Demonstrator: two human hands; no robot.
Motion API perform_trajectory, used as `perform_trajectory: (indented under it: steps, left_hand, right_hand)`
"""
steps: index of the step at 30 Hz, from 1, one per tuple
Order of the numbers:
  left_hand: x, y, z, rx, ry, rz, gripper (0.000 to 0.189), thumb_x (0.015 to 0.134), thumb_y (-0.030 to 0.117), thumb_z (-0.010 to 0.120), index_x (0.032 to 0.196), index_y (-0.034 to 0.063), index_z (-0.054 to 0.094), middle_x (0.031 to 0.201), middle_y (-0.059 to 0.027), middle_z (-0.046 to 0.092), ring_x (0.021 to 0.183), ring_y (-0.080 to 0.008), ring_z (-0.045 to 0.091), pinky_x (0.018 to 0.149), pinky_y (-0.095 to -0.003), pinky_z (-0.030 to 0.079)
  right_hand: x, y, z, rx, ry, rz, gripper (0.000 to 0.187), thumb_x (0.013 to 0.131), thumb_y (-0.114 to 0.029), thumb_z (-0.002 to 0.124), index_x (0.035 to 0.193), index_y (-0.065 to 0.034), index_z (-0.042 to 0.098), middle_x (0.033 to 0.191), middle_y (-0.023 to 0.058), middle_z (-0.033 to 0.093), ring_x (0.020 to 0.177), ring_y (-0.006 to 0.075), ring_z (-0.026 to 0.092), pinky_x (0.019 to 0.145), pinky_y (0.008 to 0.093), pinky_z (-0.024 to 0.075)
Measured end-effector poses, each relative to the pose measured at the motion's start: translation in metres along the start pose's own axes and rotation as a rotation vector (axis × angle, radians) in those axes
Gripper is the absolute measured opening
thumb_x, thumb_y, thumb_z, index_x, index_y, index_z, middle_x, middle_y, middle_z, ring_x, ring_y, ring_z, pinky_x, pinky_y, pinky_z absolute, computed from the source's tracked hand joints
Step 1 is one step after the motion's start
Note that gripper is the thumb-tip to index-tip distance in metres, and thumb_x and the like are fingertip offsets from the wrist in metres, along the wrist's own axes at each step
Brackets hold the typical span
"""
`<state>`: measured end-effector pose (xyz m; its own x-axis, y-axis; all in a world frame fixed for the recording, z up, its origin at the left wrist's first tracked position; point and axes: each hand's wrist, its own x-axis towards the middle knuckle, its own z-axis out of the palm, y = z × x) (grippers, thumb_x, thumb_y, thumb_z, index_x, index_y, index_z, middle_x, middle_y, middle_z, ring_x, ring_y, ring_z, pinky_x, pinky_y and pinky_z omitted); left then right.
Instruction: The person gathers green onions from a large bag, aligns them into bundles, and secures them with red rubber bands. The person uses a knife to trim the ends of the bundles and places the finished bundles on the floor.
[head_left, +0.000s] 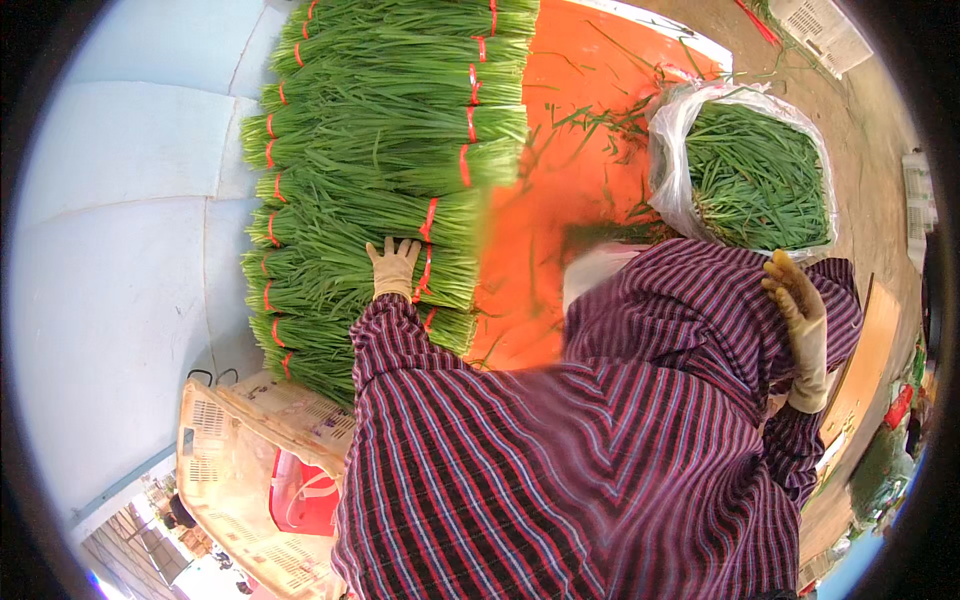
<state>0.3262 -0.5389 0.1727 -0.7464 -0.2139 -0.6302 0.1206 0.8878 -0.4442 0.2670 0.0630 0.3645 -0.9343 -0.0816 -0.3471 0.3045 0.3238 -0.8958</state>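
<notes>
My left hand (394, 270), in a pale rubber glove, rests palm down with its fingers spread on a green bundle of Chinese chives (450, 277). Red tape (425, 274) binds that bundle just right of the hand. More taped bundles (375, 112) lie side by side in a long row, pale stem ends turned outward on both sides. Over my striped lap, my right hand (799, 326) is raised in a glove with yellowed fingertips. Nothing shows in it, and its fingers are slightly apart.
An orange surface (555, 202) strewn with loose leaves (607, 124) borders the bundles. A clear plastic bag (667, 154) full of loose chives (757, 172) stands at right. Lower left is a plastic crate (225, 472) with a red container (300, 502). A pale wall (135, 150) runs along the left.
</notes>
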Motion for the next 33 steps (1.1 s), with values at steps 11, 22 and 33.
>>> perform_trajectory:
  steps: [11,22,33]
  left_hand:
    - [0.009,0.037,0.047,-1.426,0.177,-1.394,0.062,0.092,0.033,0.056,0.138,0.0008,0.029,0.103,-0.0191,0.063,0.078,-0.0242,0.066,0.076,-0.0388,0.056]
    - [0.098,0.130,-0.097,-0.964,0.413,-0.744,0.060,0.095,0.037,0.054,0.134,-0.0004,0.029,0.106,-0.0161,0.061,0.080,-0.0209,0.062,0.074,-0.0354,0.050]
    - [0.211,0.232,-0.192,-0.566,0.770,0.232,0.036,0.097,0.031,0.052,0.115,-0.0002,0.054,0.094,-0.0096,0.064,0.066,-0.0139,0.058,0.059,-0.0272,0.046]
  right_hand:
    - [-0.018,0.000,-0.001,0.218,0.126,0.010,0.041,0.092,-0.002,0.058,0.132,0.0037,0.050,0.127,0.0139,0.060,0.111,0.0194,0.059,0.099,0.0297,0.0458]
    - [-0.027,0.011,-0.018,0.079,0.225,-0.220,0.036,0.091,-0.014,0.063,0.125,-0.0023,0.059,0.109,0.0145,0.068,0.103,0.0210,0.064,0.092,0.0317,0.0493]
    - [-0.156,0.026,-0.091,0.198,0.920,0.197,0.029,0.085,-0.032,0.072,0.089,-0.0036,0.069,0.072,0.0102,0.067,0.064,0.0116,0.060,0.061,0.0318,0.0483]
